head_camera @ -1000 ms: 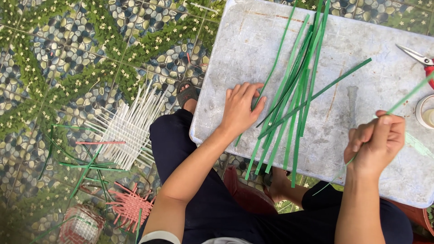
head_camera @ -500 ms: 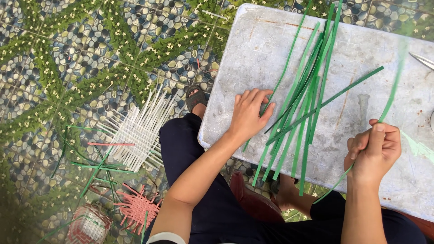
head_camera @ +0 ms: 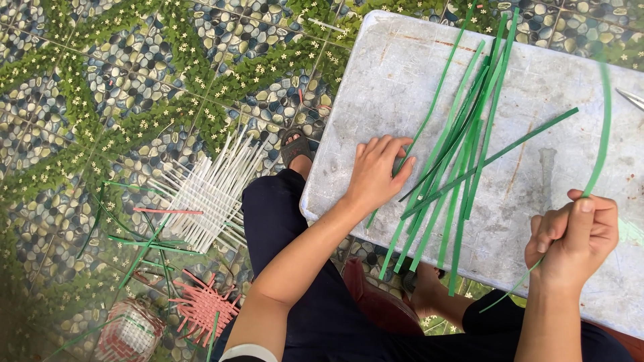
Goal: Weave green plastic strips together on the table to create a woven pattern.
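**Operator:** Report hand states, working outward from the person's body.

**Inspector:** The right hand sits over the near edge of the grey bench, fingers closed together and clamped on a single green strip. That strip rises from the fist and arcs away over the bench; its lower tail hangs below the near edge. The left hand rests flat near the bench's left corner, fingers spread and unclamped, fingertips touching the left margin of the loose bundle of green strips.

**Operator:** Hazards at the bundle?

**Inspector:** The bundle lies fanned and crossed on the bench, and several ends overhang the near edge. It is judged that a sweep of the raised strip, or a lift of the left hand, could drag overhanging strips off the bench onto the tiled floor.

**Operator:** Anything else?

**Inspector:** A tight bend in the held strip may kink it. At the bench's far right edge a metal tip shows, too little to identify; the arcing strip passes near it and could snag. Left of the bench, on the floor, lie white strips and a pink woven piece.
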